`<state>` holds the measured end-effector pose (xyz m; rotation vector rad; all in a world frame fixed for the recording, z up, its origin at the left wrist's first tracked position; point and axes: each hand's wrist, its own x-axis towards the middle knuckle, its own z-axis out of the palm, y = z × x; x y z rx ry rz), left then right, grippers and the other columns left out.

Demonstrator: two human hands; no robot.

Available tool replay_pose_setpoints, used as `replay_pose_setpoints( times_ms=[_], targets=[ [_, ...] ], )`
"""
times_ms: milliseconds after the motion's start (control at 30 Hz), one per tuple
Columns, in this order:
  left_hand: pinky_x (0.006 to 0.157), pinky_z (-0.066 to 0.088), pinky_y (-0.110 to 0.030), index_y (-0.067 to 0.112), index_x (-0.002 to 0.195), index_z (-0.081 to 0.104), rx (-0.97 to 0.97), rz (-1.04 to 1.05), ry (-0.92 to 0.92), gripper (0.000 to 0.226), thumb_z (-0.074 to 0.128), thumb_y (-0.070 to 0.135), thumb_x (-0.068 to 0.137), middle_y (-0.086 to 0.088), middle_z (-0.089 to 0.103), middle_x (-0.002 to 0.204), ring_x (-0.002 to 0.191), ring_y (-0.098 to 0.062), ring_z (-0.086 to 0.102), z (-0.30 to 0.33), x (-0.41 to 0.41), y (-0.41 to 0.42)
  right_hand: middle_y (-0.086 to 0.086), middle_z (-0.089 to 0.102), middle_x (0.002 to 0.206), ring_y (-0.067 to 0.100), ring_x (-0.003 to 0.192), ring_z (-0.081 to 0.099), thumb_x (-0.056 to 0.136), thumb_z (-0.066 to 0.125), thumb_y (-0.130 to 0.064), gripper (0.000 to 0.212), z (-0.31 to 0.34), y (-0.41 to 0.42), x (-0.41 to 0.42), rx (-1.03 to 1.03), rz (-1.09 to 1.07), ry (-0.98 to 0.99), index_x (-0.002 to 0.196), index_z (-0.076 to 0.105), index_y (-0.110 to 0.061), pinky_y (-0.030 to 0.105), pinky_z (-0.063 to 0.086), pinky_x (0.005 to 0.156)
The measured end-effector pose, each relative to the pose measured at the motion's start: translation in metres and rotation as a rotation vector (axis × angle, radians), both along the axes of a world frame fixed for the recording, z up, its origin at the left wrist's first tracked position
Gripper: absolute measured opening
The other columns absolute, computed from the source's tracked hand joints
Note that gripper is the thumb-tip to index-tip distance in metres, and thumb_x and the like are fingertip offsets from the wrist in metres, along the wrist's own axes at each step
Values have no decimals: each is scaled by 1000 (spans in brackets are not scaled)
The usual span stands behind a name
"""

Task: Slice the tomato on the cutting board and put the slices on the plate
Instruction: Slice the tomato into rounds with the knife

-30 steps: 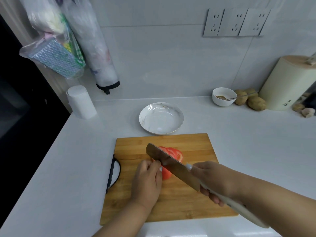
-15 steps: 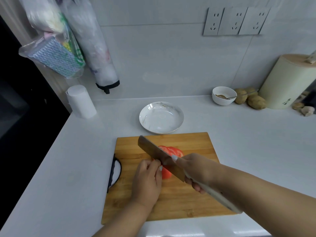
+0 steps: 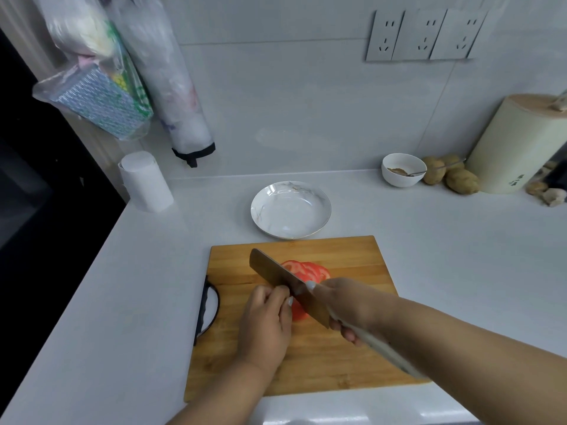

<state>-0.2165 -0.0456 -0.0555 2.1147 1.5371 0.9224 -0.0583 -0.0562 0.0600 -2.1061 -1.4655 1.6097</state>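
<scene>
A wooden cutting board (image 3: 337,357) lies on the white counter. On it is a red tomato (image 3: 299,311), partly cut, with several slices (image 3: 310,269) fallen flat on the far side of the blade. My left hand (image 3: 265,320) presses on the uncut piece with curled fingers. My right hand (image 3: 346,302) grips the pale handle of a broad knife (image 3: 282,280), whose blade runs diagonally across the tomato right beside my left fingertips. An empty white marbled plate (image 3: 264,207) sits just beyond the board.
A white paper roll (image 3: 145,182) stands at the back left. Plastic bags (image 3: 122,75) hang on the wall above it. At the back right are a small white bowl (image 3: 399,179) with a spoon, potatoes (image 3: 460,180) and a cream canister (image 3: 515,145). The counter's left edge drops off.
The knife and my right hand have slid forward and to the left across the tomato. My left hand has stayed on the uncut piece.
</scene>
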Motion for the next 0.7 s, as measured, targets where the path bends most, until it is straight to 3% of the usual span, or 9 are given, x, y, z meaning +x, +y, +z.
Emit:
replay_pose_setpoints(
  times_ms=[300,500,700],
  targets=[
    [61,45,-18,26,102,59,-9,-2,39,13,50,29,93,7,49,96,79,-8,50,-1,-1,1,4,54,62,15,40,44,96,35,-58,45,-6,-25,29,-60,-64,44,91,55,-18,24,42,46],
    [62,47,-19,26,102,59,-10,3,11,13,50,28,93,7,50,96,79,-9,51,-4,-3,1,4,56,65,12,41,46,97,32,-57,43,-20,-9,10,-31,-38,64,107,54,-22,24,43,46],
    [63,47,-19,25,102,60,8,2,0,14,51,27,91,7,52,95,80,-9,52,-4,-5,-2,5,53,64,14,41,47,99,29,-54,44,-43,2,-10,96,15,41,89,50,-16,26,43,45]
  ],
)
